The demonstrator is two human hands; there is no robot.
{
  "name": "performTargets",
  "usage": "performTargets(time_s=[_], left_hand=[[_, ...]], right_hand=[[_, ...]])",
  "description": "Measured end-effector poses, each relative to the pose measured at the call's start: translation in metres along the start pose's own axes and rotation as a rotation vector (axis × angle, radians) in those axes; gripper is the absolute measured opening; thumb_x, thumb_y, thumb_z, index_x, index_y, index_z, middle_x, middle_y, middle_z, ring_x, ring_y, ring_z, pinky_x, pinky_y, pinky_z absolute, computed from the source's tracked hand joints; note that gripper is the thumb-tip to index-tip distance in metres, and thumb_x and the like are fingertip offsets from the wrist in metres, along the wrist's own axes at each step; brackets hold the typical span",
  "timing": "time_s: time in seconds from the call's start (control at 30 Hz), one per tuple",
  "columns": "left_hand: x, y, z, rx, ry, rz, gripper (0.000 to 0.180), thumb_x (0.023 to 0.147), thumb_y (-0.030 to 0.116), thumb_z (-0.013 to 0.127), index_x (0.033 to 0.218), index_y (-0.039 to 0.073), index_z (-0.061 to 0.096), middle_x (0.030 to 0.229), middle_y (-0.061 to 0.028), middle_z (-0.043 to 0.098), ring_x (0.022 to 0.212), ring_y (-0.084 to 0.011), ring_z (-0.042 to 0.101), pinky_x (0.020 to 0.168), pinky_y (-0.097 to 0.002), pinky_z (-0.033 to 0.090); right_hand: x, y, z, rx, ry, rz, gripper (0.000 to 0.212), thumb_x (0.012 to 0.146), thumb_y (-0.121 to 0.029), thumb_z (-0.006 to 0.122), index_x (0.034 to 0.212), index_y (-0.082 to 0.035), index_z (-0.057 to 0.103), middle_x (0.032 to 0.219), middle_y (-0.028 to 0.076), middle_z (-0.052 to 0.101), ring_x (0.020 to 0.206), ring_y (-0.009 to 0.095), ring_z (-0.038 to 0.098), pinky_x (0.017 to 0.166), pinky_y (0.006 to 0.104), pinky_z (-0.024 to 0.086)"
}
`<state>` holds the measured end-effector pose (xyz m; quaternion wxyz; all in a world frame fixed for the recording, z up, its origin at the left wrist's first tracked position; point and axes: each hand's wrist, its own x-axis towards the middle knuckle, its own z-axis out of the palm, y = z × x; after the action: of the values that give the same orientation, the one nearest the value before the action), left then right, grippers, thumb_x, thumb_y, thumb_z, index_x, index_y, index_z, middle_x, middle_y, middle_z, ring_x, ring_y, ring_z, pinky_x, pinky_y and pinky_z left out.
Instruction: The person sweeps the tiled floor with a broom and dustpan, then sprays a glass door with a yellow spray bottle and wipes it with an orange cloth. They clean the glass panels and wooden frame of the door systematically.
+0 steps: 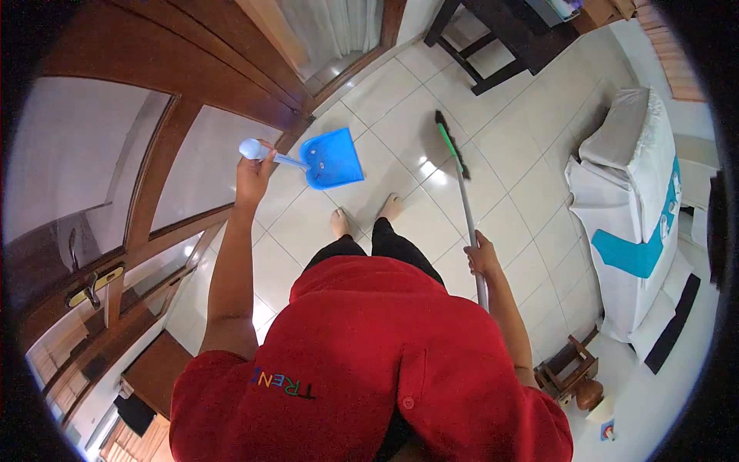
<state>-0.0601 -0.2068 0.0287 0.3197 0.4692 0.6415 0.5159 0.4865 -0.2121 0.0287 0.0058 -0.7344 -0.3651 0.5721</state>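
There are 2 tools in use, 1 in each hand. The left grip (pixel 255 165) is closed around the pale handle of 1 blue dustpan (pixel 344 152), with the handle's rounded end sticking out past the fingers. The right grip (pixel 481 258) is wrapped around the grey pole of 1 broom (pixel 467 206), whose green-and-black head (pixel 453 145) lies ahead on the tiled floor (pixel 400 96). The dustpan is the only container in use; it holds a few small bits of debris (pixel 322 165), too small to count surely. Its open edge faces right, toward the broom head but well apart from it; whether the pan touches the floor I cannot tell. Just below the pan stand 2 bare feet (pixel 391 206). At right is 1 bed (pixel 608 202) in white covers with 1 teal runner (pixel 627 254); at top, 1 dark tabletop (pixel 539 48); at left, 1 glazed wooden door (pixel 165 146).
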Motion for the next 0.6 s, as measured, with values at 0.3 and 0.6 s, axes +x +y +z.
performTargets(time_s=[0.3, 0.6], left_hand=[[-0.014, -0.023, -0.004, 0.070, 0.010, 0.036, 0.012, 0.091, 0.004, 0.061, 0.102, 0.003, 0.057, 0.088, -0.0006, 0.058, 0.080, -0.0069, 0.051, 0.069, -0.0223, 0.044], [-0.043, -0.019, -0.038, 0.101, 0.163, 0.044, 0.011, 0.092, 0.006, 0.061, 0.101, 0.002, 0.057, 0.083, -0.0008, 0.058, 0.075, -0.0062, 0.051, 0.067, -0.0217, 0.044]], right_hand=[[-0.014, 0.005, 0.106, -0.181, -0.235, -0.143, 0.068, 0.082, -0.008, 0.063, 0.143, -0.004, 0.035, 0.065, 0.008, 0.056, 0.041, 0.014, 0.047, 0.037, 0.0306, 0.040], [-0.061, -0.059, 0.086, -0.300, -0.271, -0.266, 0.065, 0.084, -0.012, 0.062, 0.143, -0.004, 0.036, 0.059, 0.005, 0.053, 0.040, 0.013, 0.044, 0.038, 0.0298, 0.037]])
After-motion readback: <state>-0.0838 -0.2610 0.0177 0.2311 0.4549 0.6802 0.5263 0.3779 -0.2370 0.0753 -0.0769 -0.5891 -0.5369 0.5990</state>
